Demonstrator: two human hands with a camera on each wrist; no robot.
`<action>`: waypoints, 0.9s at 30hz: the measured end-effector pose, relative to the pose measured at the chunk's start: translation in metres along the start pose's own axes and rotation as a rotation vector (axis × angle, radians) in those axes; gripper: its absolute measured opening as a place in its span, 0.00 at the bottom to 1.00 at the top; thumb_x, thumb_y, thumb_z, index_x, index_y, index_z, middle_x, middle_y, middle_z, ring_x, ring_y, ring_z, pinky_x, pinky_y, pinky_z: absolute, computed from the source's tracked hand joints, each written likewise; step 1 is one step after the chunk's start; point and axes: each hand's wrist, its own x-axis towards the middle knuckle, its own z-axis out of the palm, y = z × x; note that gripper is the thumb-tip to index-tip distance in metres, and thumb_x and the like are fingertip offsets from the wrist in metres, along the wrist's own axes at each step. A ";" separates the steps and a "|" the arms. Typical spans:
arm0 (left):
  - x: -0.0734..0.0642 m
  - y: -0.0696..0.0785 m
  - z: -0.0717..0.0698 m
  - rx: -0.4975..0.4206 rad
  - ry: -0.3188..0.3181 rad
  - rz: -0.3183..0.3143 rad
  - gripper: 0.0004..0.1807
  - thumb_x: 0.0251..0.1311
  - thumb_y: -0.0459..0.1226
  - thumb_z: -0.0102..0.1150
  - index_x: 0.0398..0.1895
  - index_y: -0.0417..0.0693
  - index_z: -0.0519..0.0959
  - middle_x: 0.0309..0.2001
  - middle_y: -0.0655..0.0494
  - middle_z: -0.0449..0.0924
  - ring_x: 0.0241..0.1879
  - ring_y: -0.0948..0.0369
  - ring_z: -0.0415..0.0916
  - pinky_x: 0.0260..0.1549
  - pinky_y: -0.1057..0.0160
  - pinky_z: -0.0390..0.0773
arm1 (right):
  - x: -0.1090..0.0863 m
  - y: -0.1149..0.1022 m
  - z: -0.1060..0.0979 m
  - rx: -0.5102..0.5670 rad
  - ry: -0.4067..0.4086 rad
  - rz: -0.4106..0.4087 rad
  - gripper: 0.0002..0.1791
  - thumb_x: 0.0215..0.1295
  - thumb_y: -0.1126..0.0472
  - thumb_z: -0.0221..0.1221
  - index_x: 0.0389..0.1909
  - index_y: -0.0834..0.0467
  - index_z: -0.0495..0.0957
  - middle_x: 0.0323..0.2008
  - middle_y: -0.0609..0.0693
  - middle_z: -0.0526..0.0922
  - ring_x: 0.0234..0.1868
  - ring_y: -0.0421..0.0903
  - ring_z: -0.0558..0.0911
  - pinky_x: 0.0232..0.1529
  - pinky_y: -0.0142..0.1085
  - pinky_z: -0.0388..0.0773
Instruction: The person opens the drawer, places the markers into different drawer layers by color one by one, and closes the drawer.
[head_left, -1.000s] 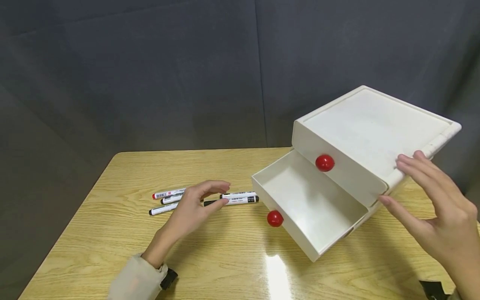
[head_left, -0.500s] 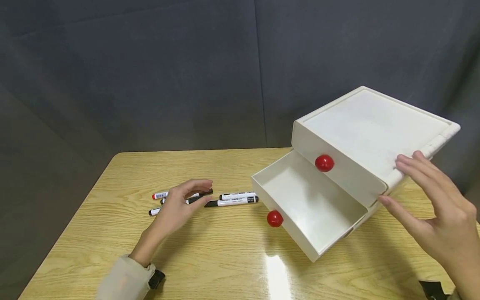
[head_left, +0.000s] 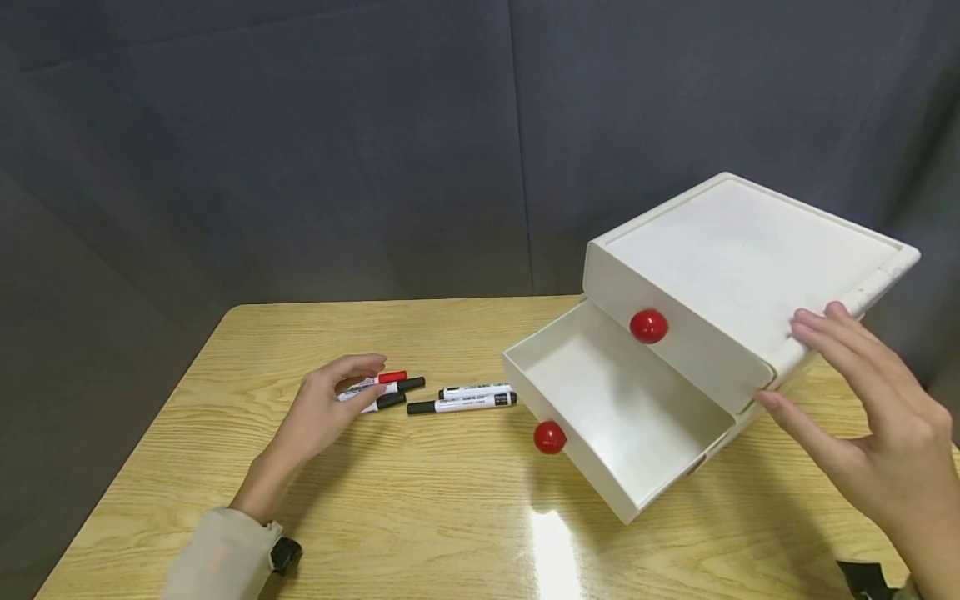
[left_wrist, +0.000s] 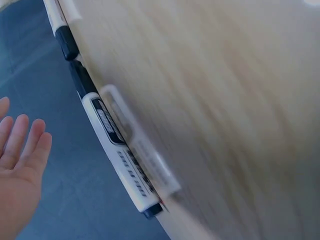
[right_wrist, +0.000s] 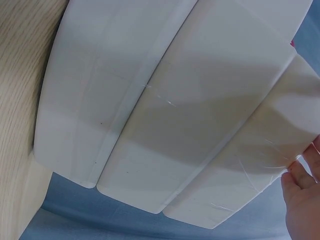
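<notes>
My left hand [head_left: 318, 408] hovers over a group of whiteboard markers on the left, fingers loosely bent and nothing in them. Among these lie a red-capped marker [head_left: 392, 377] and black-capped ones, partly hidden behind the hand. In the left wrist view a white marker [left_wrist: 117, 150] with a black cap lies apart from the fingers. A white drawer unit [head_left: 750, 242] stands at the right, its lower drawer [head_left: 630, 400] pulled out and bare inside. My right hand [head_left: 885, 417] rests on the unit's right top edge, fingertips on top and thumb at the front corner.
Two more white markers lie side by side in the middle, the nearer marker [head_left: 465, 403] close to the drawer's corner. Red round knobs stick out from the lower drawer front [head_left: 592, 471] and the upper drawer front [head_left: 697, 358]. A dark curtain [head_left: 375, 150] hangs behind the wooden table [head_left: 420, 517].
My left hand has moved left, from beside the middle markers to over the left group, uncovering the caps at their right ends. The right hand and drawer unit stay put.
</notes>
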 end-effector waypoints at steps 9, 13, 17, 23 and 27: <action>0.000 -0.016 -0.012 0.027 -0.004 -0.025 0.22 0.67 0.36 0.61 0.63 0.42 0.75 0.58 0.40 0.79 0.60 0.46 0.76 0.60 0.46 0.76 | 0.000 0.000 -0.001 -0.006 -0.014 0.003 0.40 0.62 0.36 0.62 0.48 0.74 0.80 0.53 0.60 0.84 0.67 0.47 0.76 0.70 0.33 0.68; 0.001 -0.023 -0.018 0.048 -0.009 -0.039 0.23 0.67 0.36 0.61 0.64 0.42 0.75 0.58 0.40 0.79 0.61 0.44 0.75 0.60 0.44 0.76 | -0.001 0.000 -0.002 -0.020 -0.029 0.011 0.40 0.62 0.36 0.61 0.48 0.74 0.80 0.54 0.60 0.84 0.67 0.46 0.75 0.70 0.32 0.68; 0.000 -0.029 -0.024 0.071 -0.017 -0.065 0.24 0.68 0.39 0.60 0.65 0.42 0.74 0.60 0.40 0.77 0.62 0.43 0.73 0.61 0.43 0.75 | -0.001 0.000 -0.002 -0.028 -0.028 0.010 0.40 0.62 0.36 0.61 0.48 0.74 0.81 0.54 0.59 0.85 0.67 0.45 0.75 0.70 0.31 0.68; -0.001 -0.037 -0.033 0.109 -0.018 -0.090 0.24 0.69 0.38 0.59 0.66 0.41 0.73 0.61 0.39 0.77 0.63 0.42 0.72 0.59 0.42 0.76 | -0.001 0.000 -0.002 -0.035 -0.027 0.006 0.40 0.62 0.36 0.61 0.47 0.74 0.81 0.53 0.60 0.85 0.67 0.45 0.76 0.70 0.31 0.68; -0.002 -0.043 -0.038 0.121 -0.030 -0.112 0.24 0.69 0.37 0.58 0.66 0.40 0.72 0.62 0.37 0.75 0.64 0.40 0.71 0.59 0.41 0.76 | -0.001 0.001 -0.002 -0.032 -0.028 0.006 0.40 0.63 0.36 0.61 0.48 0.74 0.81 0.54 0.61 0.84 0.67 0.45 0.75 0.70 0.31 0.68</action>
